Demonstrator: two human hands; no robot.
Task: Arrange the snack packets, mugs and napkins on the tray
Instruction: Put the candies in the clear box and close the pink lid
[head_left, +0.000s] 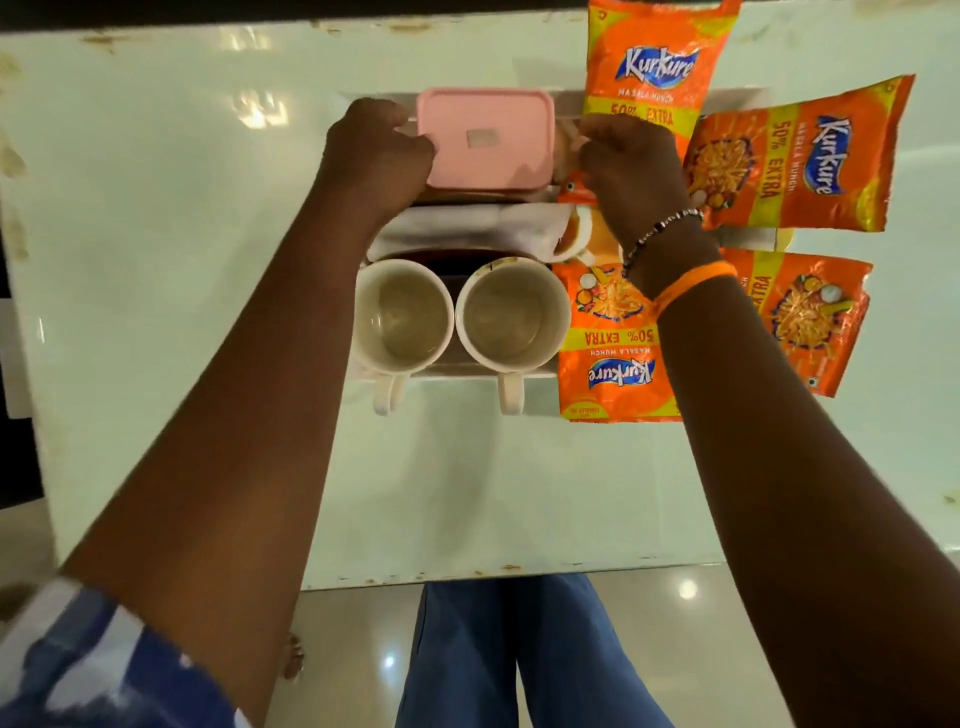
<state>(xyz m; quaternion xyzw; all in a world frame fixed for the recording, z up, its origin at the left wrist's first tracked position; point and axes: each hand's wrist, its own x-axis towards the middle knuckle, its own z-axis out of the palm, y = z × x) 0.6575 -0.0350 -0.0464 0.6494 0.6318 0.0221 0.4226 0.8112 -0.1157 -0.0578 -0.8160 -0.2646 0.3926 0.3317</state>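
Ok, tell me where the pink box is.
In the head view, the pink box sits at the tray's far end, between the left hand and right hand, beyond the napkins.

The rectangular plastic box lid (485, 137) is pale pink. Four glossy foil snack packets (795, 161) are orange with yellow bands and blue logos. Two round ceramic mugs (402, 317) are cream-white. The folded cloth napkins (467, 231) are white. The right wrist carries an orange band (693, 283).
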